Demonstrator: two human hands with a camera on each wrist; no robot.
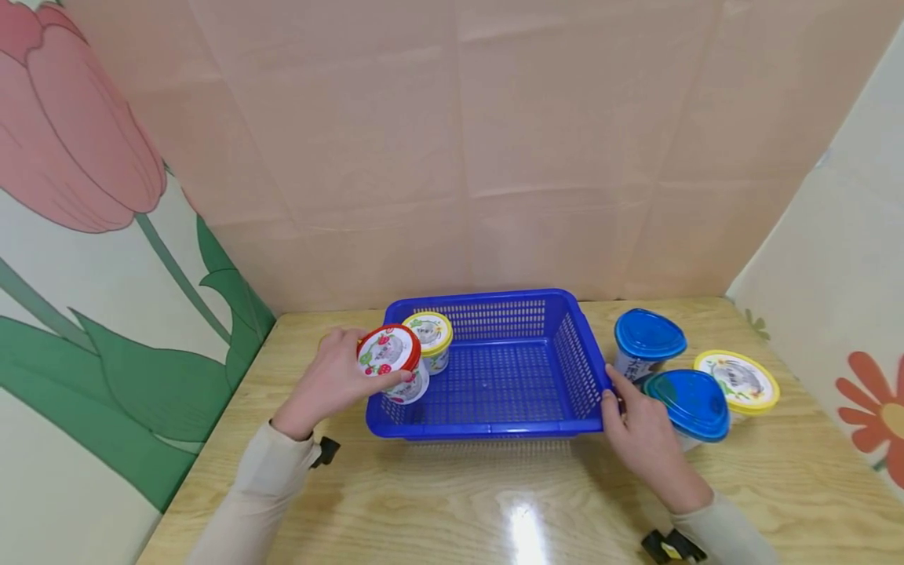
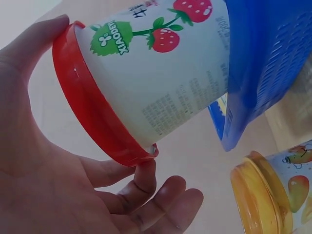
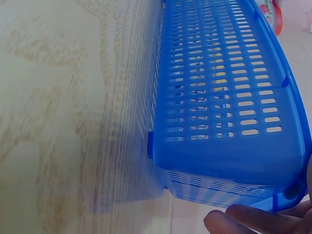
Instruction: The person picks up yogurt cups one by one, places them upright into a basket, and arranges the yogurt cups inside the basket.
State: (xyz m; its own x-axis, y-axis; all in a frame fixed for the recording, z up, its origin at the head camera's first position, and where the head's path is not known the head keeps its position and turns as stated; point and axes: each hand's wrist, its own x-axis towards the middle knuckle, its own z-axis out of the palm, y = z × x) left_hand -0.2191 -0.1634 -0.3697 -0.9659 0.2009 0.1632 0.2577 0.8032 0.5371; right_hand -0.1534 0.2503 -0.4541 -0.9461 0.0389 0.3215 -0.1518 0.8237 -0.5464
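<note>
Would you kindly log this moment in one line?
left hand: holds red-lidded cup | right hand: grips blue basket | inside basket: yellow-lidded cup

Red-lidded cup [image 2: 146,78]: "XIAODEY" on green badge [image 2: 111,38]; faint "200".

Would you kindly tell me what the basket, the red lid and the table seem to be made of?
The basket: apparently moulded plastic, fairly glossy, given its slotted walls and shiny rim. The red lid: probably smooth plastic, with soft highlights. The table: wood or wood-look laminate, glossy, showing grain and reflection.
</note>
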